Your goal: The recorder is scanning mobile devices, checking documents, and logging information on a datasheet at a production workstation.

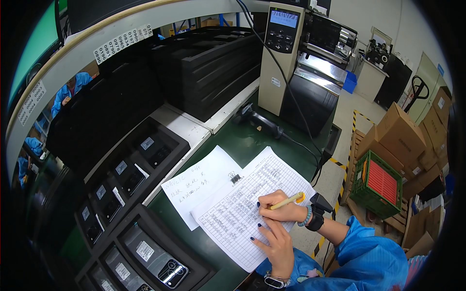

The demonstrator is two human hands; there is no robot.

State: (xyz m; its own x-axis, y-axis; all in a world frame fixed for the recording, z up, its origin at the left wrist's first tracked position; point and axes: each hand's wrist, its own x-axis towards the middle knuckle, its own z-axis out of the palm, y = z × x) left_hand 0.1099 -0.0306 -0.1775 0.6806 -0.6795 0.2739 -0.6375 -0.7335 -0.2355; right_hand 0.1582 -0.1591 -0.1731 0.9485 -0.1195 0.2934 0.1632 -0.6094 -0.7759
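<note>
My right hand (pixel 280 207) is closed around a yellow pen (pixel 287 201), its lower side resting on a printed table sheet (pixel 233 218) full of handwritten rows. Just below it, my left hand (pixel 279 247) lies on the same sheet with fingers spread, holding nothing. A black binder clip (pixel 235 178) grips the sheet's upper left edge. Partly under that sheet is a white paper (pixel 187 186) with a few handwritten lines. To the left, black foam trays (pixel 208 271) hold several phone-like devices (pixel 155 257) with white labels, each in its own slot.
A handheld barcode scanner (pixel 259 121) lies on the green bench beyond the papers, its cable running right. Behind it stands a label printer (pixel 279 63). Dark foam trays (pixel 208 72) are stacked at the back. On the right floor are cardboard boxes (pixel 400 136) and a green crate (pixel 376 184).
</note>
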